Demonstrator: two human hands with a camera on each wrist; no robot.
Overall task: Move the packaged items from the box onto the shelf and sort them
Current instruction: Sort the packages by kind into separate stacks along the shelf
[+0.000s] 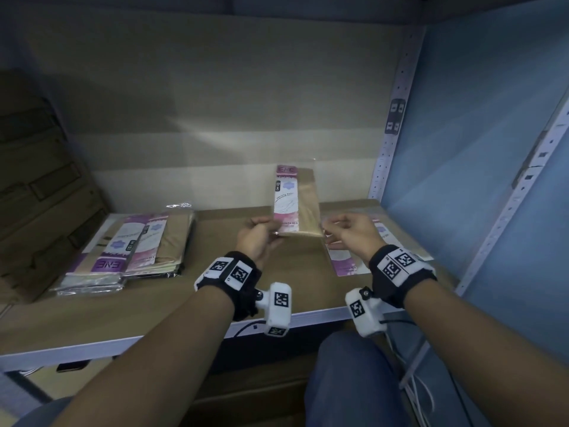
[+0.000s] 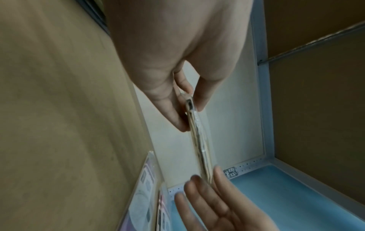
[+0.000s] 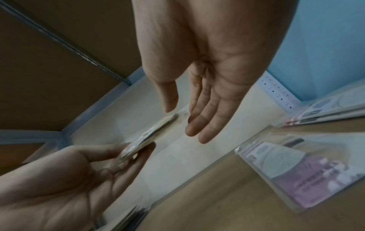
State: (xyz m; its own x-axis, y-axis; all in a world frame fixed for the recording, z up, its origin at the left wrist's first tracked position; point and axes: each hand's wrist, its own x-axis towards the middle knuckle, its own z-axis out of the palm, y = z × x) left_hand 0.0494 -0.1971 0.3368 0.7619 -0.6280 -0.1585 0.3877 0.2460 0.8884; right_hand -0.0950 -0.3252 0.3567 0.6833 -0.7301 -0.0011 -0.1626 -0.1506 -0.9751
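We hold one flat packet (image 1: 294, 202) upright above the middle of the shelf board (image 1: 215, 291); it is a clear plastic sleeve with a tan folded item inside and a white card insert along its left side, purple at the top with the letters "ENE" and pink at the bottom. In the left wrist view the packet (image 2: 199, 137) shows edge-on as a thin layered strip. Our left hand (image 1: 257, 238) grips its lower left corner, thumb on one face and curled fingers (image 2: 201, 93) on the other. Our right hand (image 1: 354, 234) is at the lower right corner with its fingers loosely extended; in the right wrist view the right hand (image 3: 209, 96) is spread, the thumb and fingertips standing just off the packet edge (image 3: 158, 128), so we cannot tell whether it touches. On the board to the left lie two stacks of like packets (image 1: 129, 251), side by side and touching, cards facing up, near the front edge. To the right, under our right hand, further like packets (image 1: 348, 260) lie flat on the board beside the blue side panel (image 1: 480, 149). Brown cartons (image 1: 40, 186) stand at the far left of the shelf.
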